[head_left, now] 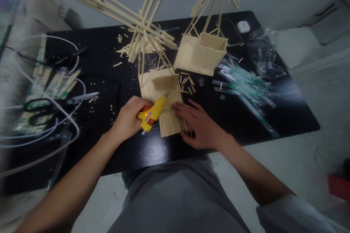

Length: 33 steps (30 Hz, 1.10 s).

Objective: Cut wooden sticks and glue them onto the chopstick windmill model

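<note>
My left hand (130, 115) is wrapped round a yellow hot glue gun (154, 112), its orange light lit and its nozzle pointing up and right over the stick model. My right hand (201, 123) lies with fingers spread on a panel of wooden sticks (169, 124) at the model's near side. The windmill model (147, 82) before me is built of thin wooden sticks, with crossed blades (143, 25) standing on a frame behind its base. Whether the panel is fixed to the base, I cannot tell.
A second stick windmill (210, 52) stands behind, to the right. Clear and green wrappers (246, 83) lie right, with a plastic bag (266, 54) and a white earbud case (243, 26). Scissors (65, 103), packed sticks (41, 91) and a looping white cable (78, 131) are left.
</note>
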Each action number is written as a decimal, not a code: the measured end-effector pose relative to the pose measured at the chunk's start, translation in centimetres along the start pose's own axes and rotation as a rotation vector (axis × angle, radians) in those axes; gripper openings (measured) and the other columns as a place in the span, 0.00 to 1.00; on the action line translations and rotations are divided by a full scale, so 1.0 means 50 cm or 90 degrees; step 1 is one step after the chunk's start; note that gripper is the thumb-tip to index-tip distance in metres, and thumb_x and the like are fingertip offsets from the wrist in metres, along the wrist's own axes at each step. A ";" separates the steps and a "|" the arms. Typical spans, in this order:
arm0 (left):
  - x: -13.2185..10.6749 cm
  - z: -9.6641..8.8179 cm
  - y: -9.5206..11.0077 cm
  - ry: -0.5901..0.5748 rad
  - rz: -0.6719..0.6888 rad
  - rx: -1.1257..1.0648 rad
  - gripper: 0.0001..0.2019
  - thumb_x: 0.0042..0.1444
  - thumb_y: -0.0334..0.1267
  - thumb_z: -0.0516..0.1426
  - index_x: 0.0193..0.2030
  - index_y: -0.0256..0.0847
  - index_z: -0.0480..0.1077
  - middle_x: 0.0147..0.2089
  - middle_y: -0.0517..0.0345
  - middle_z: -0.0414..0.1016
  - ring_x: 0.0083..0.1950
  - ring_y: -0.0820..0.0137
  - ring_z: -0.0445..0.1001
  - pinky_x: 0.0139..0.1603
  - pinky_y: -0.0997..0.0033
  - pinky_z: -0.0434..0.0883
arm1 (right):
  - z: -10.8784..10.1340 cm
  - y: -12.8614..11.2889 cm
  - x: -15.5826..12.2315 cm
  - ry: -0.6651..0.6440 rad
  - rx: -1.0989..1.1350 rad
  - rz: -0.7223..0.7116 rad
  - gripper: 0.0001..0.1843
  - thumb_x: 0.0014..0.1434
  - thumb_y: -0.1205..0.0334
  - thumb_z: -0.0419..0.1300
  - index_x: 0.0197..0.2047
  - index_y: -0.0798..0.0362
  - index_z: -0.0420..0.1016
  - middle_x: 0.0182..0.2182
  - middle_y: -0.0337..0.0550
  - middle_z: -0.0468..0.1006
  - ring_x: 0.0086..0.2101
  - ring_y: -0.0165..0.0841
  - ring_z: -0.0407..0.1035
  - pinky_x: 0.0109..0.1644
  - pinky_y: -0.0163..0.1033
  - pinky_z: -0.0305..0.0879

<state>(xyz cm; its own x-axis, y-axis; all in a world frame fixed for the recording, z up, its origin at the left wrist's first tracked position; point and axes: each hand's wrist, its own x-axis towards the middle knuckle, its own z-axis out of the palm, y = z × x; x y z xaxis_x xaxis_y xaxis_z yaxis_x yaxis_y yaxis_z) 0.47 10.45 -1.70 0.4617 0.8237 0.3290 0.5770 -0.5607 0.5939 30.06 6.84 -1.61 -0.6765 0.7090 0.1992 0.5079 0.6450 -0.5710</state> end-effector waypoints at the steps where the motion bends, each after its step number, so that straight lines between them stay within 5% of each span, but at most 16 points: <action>1: 0.000 0.000 0.000 0.002 0.002 0.000 0.06 0.65 0.40 0.65 0.41 0.41 0.75 0.41 0.56 0.83 0.41 0.67 0.76 0.45 0.67 0.72 | 0.000 0.000 0.000 0.001 0.001 -0.001 0.33 0.59 0.63 0.62 0.68 0.53 0.63 0.72 0.61 0.69 0.74 0.48 0.60 0.80 0.66 0.46; 8: 0.000 0.000 0.001 -0.002 0.004 -0.008 0.05 0.65 0.39 0.65 0.41 0.42 0.75 0.42 0.56 0.84 0.42 0.67 0.76 0.46 0.67 0.72 | -0.003 0.005 -0.004 0.012 0.029 -0.003 0.37 0.62 0.61 0.64 0.71 0.52 0.58 0.73 0.59 0.67 0.75 0.47 0.58 0.80 0.65 0.46; 13: 0.001 -0.001 0.004 0.003 0.014 -0.008 0.05 0.65 0.38 0.65 0.40 0.42 0.74 0.41 0.56 0.83 0.41 0.67 0.76 0.45 0.68 0.71 | -0.004 0.007 -0.008 0.083 0.043 -0.017 0.36 0.64 0.62 0.64 0.72 0.49 0.58 0.72 0.58 0.68 0.75 0.49 0.57 0.77 0.66 0.56; 19: 0.001 -0.002 0.004 0.005 0.015 -0.012 0.05 0.65 0.38 0.65 0.41 0.42 0.75 0.41 0.55 0.84 0.40 0.67 0.76 0.44 0.67 0.72 | 0.005 -0.003 -0.039 0.274 -0.036 0.048 0.22 0.65 0.66 0.64 0.61 0.47 0.70 0.52 0.52 0.80 0.52 0.47 0.77 0.55 0.57 0.77; 26: -0.001 -0.002 0.003 0.005 0.005 -0.017 0.06 0.64 0.40 0.66 0.40 0.41 0.76 0.40 0.55 0.84 0.40 0.66 0.77 0.45 0.66 0.73 | 0.004 -0.014 -0.087 0.184 -0.090 0.043 0.18 0.66 0.63 0.67 0.58 0.49 0.74 0.55 0.53 0.80 0.54 0.49 0.76 0.56 0.60 0.76; 33: 0.000 -0.002 0.003 0.007 -0.003 -0.022 0.05 0.64 0.40 0.65 0.40 0.42 0.77 0.41 0.55 0.85 0.40 0.66 0.76 0.45 0.66 0.73 | 0.014 -0.008 -0.074 0.150 -0.048 0.000 0.18 0.68 0.64 0.66 0.60 0.48 0.75 0.59 0.55 0.79 0.60 0.48 0.74 0.61 0.61 0.78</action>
<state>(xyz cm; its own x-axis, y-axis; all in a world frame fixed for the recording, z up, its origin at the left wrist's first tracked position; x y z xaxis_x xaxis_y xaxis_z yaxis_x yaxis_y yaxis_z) 0.48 10.38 -1.56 0.4510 0.8278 0.3338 0.5558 -0.5531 0.6206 32.01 3.74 -2.65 -0.5372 0.7507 0.3845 0.5525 0.6576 -0.5121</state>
